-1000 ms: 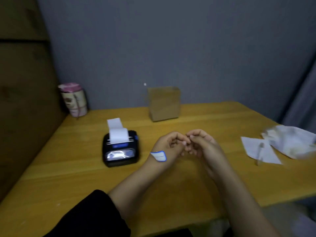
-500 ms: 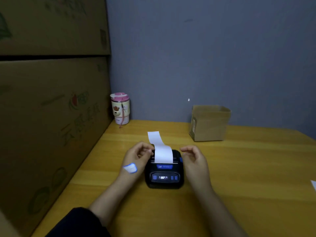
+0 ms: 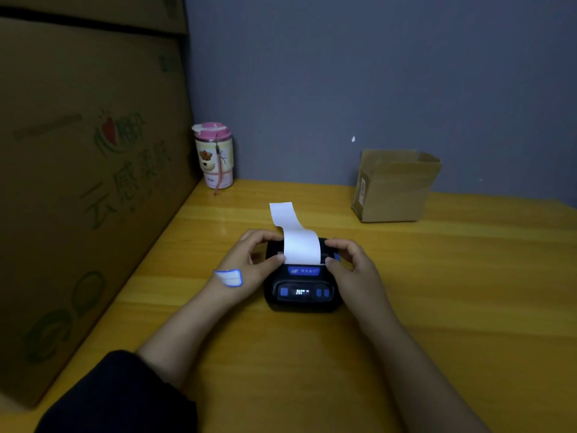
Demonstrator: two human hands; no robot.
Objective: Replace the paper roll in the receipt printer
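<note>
While paper strip (image 3: 298,242) curls up, receipt printer (image 3: 301,284) between left hand (image 3: 249,264) and right hand (image 3: 352,267), each grip pinching its sides.

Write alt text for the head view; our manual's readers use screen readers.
Two bare hands, left hand and right hand, grip the sides of a small black receipt printer on a yellow wooden table, a white paper strip curling up from its slot. Behind stand a pink-lidded cup and a small open cardboard box.
</note>
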